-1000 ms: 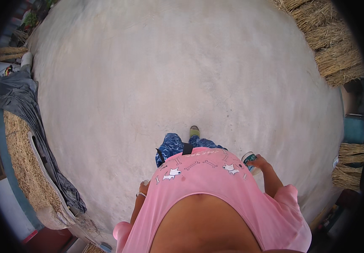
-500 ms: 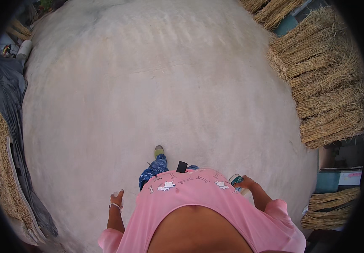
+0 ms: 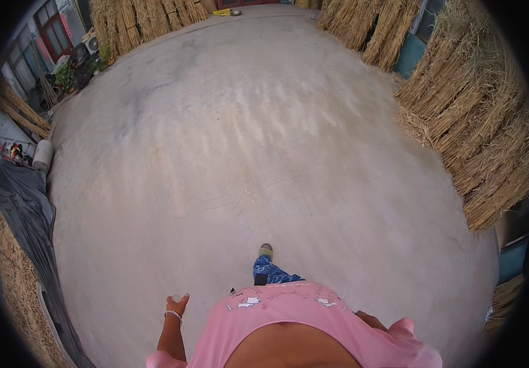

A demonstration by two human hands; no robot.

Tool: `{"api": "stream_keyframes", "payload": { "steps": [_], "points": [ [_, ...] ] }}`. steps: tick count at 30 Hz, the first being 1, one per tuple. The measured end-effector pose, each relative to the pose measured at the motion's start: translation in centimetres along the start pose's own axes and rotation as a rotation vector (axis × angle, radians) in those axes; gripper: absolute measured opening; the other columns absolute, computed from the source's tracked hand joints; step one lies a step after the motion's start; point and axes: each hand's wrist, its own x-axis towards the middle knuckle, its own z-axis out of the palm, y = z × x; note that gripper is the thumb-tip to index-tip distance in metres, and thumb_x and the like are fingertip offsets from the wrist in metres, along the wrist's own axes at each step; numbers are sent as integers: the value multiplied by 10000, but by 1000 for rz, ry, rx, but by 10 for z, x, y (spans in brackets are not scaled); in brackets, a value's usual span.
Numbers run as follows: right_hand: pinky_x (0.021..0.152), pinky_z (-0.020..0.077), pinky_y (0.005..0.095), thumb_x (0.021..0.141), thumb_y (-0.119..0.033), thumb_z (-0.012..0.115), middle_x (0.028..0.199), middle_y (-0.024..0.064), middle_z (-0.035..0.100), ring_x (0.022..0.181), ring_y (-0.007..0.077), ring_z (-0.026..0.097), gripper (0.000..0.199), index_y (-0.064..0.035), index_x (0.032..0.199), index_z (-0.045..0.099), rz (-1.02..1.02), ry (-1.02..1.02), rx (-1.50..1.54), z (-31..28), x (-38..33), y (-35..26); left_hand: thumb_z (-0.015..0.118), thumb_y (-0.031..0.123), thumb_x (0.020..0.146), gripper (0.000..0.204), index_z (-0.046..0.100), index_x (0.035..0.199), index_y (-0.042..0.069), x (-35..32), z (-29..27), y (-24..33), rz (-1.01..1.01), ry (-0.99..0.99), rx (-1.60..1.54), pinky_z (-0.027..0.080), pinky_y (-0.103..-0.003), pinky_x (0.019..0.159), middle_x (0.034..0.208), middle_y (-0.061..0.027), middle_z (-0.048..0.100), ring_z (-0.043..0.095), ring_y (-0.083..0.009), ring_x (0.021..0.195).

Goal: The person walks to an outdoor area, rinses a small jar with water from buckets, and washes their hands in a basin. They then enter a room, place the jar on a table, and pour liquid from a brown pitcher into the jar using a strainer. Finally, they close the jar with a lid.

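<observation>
"While you have the head view up, where is the left hand (image 3: 176,305)?"

"Near and left of the body, out over the concrete floor (image 3: 264,153). A pale bracelet (image 3: 173,314) rings its wrist."

"Are its fingers grasping anything?"

"I cannot tell. Thumb and fingers curve round a small pale spot (image 3: 176,298); whether that is a held thing or floor showing through, it is too small to say."

"And the right hand?"

"Hidden. The right forearm (image 3: 371,319) shows at the near right, beside the pink shirt (image 3: 289,306), which covers the rest, so I cannot tell whether those fingers are clenched, released or grasping something."

"What of the feet?"

"One shoe (image 3: 266,250) shows on the floor, just past the blue trousers (image 3: 270,268)."

"And around?"

"Straw (image 3: 473,122) stands thick along the right, with more at the far left. At the near left a dark tarp (image 3: 25,202) lies beside a tan heap (image 3: 19,270); a white cylinder (image 3: 43,154) is just beyond it, and plants (image 3: 65,76) farther off."
</observation>
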Motion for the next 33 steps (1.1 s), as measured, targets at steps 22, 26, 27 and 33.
{"api": "stream_keyframes", "payload": {
  "steps": [22, 26, 27, 33],
  "points": [
    [888, 497, 381, 500, -494, 807, 1143, 208, 626, 1055, 314, 621, 980, 25, 1267, 485, -103, 235, -135, -438, -10, -439, 748, 583, 669, 888, 467, 1216, -58, 176, 27, 246, -390, -314, -115, 529, -415, 726, 1140, -195, 595, 621, -323, 959],
    [907, 482, 372, 483, -521, 806, 1152, 192, 627, 1089, 306, 607, 991, 19, 1254, 495, -32, 148, -10, -440, -15, -479, 738, 588, 672, 1015, 312, 1398, 21, 240, -36, 414, -338, -244, -73, 533, -461, 653, 1280, -188, 512, 569, -370, 1046],
    [908, 481, 372, 482, -519, 807, 1157, 192, 625, 1089, 307, 606, 994, 19, 1257, 493, 8, 148, 21, -439, -5, -483, 736, 586, 674, 1032, 288, 1421, 32, 264, -44, 442, -287, -224, -54, 530, -468, 652, 1292, -187, 504, 557, -379, 1069],
    [899, 490, 381, 465, -510, 832, 1158, 208, 620, 1096, 299, 607, 1016, 25, 1258, 489, 12, -22, 132, -401, 86, -505, 738, 562, 682, 1035, 292, 1413, -19, 382, -83, 652, 49, -119, 90, 531, -402, 713, 1259, -241, 529, 576, -333, 1065]
  ]
}}
